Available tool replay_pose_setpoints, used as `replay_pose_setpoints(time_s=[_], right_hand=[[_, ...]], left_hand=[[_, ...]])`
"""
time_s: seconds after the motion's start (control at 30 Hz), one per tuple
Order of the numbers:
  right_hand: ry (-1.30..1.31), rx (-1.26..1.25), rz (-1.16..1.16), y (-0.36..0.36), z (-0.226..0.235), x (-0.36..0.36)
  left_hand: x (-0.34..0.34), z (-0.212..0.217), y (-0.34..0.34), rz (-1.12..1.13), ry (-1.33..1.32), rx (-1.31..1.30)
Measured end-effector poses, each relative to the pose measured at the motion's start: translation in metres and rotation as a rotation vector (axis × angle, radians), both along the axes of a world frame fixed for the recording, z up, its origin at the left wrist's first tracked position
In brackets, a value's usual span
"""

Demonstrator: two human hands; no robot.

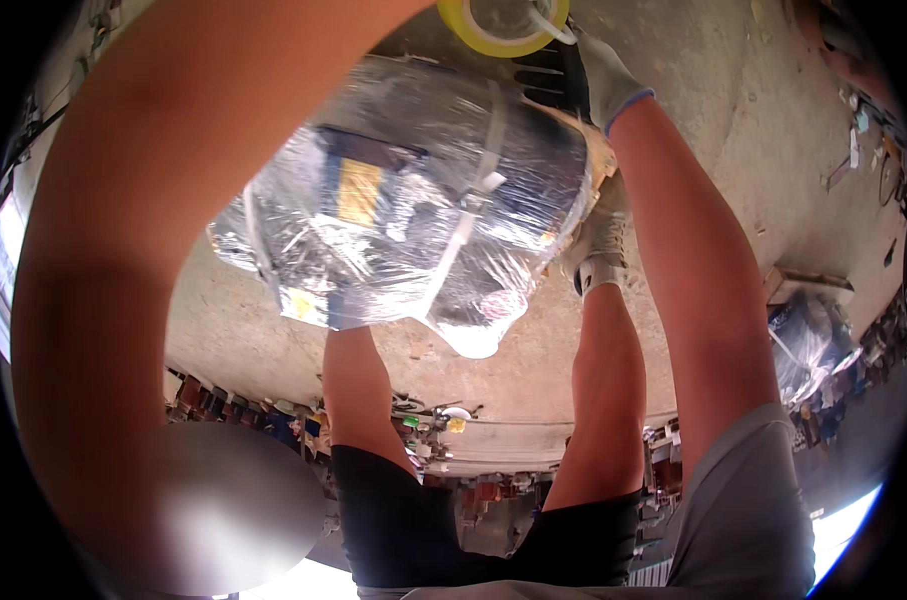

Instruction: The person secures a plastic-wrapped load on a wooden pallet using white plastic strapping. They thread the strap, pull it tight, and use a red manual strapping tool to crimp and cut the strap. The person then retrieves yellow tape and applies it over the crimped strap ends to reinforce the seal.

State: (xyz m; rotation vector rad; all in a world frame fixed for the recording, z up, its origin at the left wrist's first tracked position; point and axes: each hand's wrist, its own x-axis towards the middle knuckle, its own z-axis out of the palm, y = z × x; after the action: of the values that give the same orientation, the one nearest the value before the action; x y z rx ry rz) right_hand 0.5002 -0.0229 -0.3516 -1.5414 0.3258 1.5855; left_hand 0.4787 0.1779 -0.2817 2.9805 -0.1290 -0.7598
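A bulky bundle wrapped in clear plastic film (413,200) fills the middle of the view. Pale straps (451,255) run across it, and dark and yellow items show dimly through the film. My right hand (583,85), in a grey glove with dark fingers and a blue cuff, is at the bundle's far right corner. Its fingers stretch leftward, spread apart, by the bundle's edge. Just beyond them is a yellow ring like a tape roll (506,45), cut by the top edge. A white strip (555,24) curves from the ring toward the glove. My left arm arches over the bundle; its hand is outside the picture.
Tan wood (601,155) shows under the bundle's right side. My legs stand on the near side, one shoe (601,250) close to the bundle. Another plastic-wrapped load (808,345) stands at the right on the concrete floor (693,330). Many blurred goods line the surroundings.
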Motion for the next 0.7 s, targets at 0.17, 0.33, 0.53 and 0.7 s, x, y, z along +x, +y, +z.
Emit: replay_pose_setpoints(time_s=[0.17,0.33,0.53,0.7], right_hand=[[-0.131,0.048,0.299,0.047,0.02,-0.035],[-1.13,0.165,1.823,0.078,0.034,-0.076],[-0.916,0.193,1.191,0.163,0.083,-0.191],[-1.174,-0.114,1.346,0.185,0.128,-0.239]], left_hand=[[-0.076,0.081,0.067,-0.018,-0.087,-0.019],[-0.185,0.13,0.089,0.378,0.219,0.013],[-0.318,0.149,0.088,0.298,-0.04,-0.001],[-0.443,0.141,0.102,0.556,0.093,0.018]])
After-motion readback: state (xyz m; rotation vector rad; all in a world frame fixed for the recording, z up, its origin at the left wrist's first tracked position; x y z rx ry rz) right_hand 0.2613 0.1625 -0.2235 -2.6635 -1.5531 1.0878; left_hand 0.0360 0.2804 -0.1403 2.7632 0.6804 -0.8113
